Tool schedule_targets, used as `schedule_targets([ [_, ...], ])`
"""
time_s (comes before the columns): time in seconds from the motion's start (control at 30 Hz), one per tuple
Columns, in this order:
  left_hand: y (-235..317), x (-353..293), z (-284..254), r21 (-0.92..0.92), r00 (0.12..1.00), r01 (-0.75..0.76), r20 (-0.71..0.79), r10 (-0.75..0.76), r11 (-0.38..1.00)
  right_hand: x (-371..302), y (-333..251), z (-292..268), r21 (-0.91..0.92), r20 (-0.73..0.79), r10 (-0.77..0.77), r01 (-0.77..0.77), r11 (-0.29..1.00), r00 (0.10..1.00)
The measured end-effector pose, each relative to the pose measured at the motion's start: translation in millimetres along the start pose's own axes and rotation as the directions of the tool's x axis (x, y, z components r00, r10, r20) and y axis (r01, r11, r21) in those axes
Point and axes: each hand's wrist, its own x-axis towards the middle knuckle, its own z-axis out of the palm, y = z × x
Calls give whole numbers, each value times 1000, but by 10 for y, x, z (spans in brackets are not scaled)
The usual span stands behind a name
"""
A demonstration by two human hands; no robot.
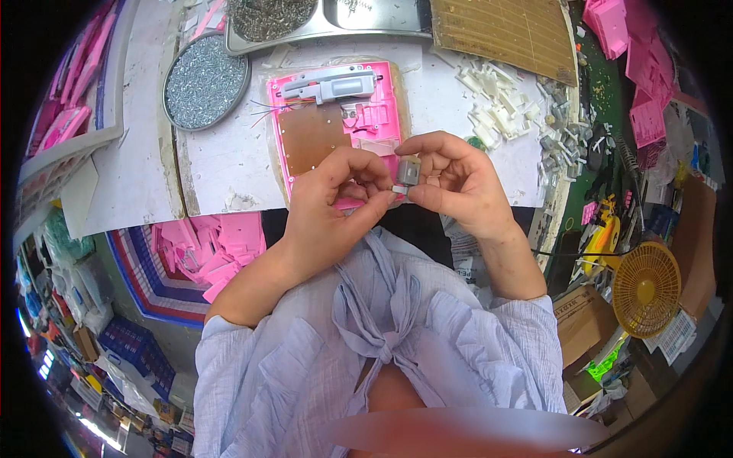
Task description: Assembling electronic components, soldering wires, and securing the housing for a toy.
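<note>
While a small grey block [409, 172] is sitting between the thumb and bent forefinger of the right hand [467, 185] — above the near edge of the pink casing [374, 116] — the left hand [334, 192] is narrowly pinching a small white piece [399, 189] just below the block, its other fingers curling inward.

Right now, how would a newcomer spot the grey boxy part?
On the white worktable, find the open pink casing. At its lower-right corner, the right hand has the grey boxy part between thumb and forefinger. Unlike the flat brown board inside the casing, it's a small block.
</note>
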Motion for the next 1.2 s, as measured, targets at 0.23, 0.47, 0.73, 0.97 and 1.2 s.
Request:
schedule_targets([
  [0.23, 36, -2, -20, 145, 986, -161, -20, 165, 976, 12, 92, 49, -593, 63, -440, 389, 706, 896],
  [0.47, -21, 151, -139, 571, 774, -576, 149, 615, 585, 96, -59, 74, -403, -77, -147, 104, 909, 986],
  [0.73, 43, 104, -298, 367, 893, -449, 152, 423, 815, 188, -82, -17, -654, 373, -581, 649, 389, 724],
  [0.97, 46, 79, -299, 395, 909, -415, 147, 389, 820, 151, -30, -12, -668, 452, -609, 699, 253, 652],
  [1.2, -21, 66, -338, 409, 879, -458, 72, 472, 789, 175, 46, -48, -664, 459, -626, 712, 230, 631],
])
